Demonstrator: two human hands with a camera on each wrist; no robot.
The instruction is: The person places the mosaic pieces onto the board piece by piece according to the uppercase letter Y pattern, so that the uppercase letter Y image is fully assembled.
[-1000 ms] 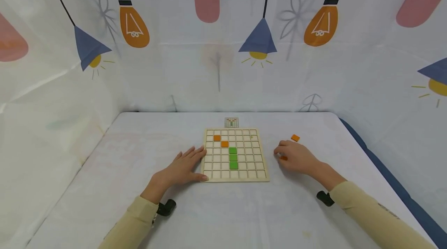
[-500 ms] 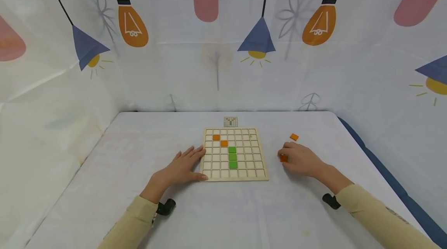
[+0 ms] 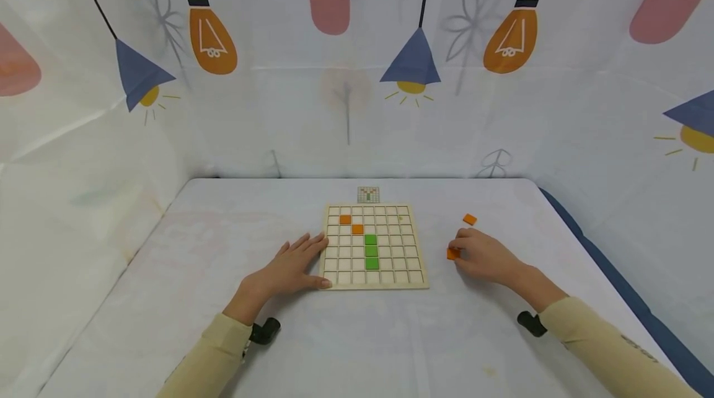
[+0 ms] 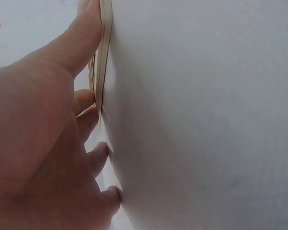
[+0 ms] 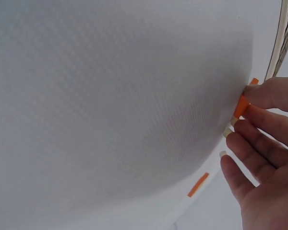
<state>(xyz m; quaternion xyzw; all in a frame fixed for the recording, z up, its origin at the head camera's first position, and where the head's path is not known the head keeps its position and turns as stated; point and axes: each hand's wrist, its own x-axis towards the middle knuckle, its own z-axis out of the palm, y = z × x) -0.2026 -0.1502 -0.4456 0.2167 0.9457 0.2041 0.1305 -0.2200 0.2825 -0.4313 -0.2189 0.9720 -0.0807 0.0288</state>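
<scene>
Now the right hand (image 3: 484, 255) had drawn a touch further from the square wooden grid board (image 3: 372, 246) than a second before, and the small orange square tile (image 3: 453, 253) showed clear at its fingertips, where earlier it was mostly tucked under the fingers. That tile was pinched between thumb and forefinger, tipped up on edge just above the white table (image 3: 357, 336), a little off the board's right edge; the right wrist view showed the same pinch (image 5: 241, 106), the other fingers (image 5: 249, 143) loosely curled beside it. A second loose orange tile (image 3: 470, 219) lay flat farther back, near the table's right side, unmoved. The left hand (image 3: 290, 269) had not shifted: it lay flat, fingers straight and spread, thumb along the board's near-left corner and fingertips touching its left edge. On the board sat two orange tiles (image 3: 351, 224) stepped diagonally at upper left and three green tiles (image 3: 370, 251) in a column near the centre. A small pattern card (image 3: 368, 194) lay behind the board's far edge, too small to read.
</scene>
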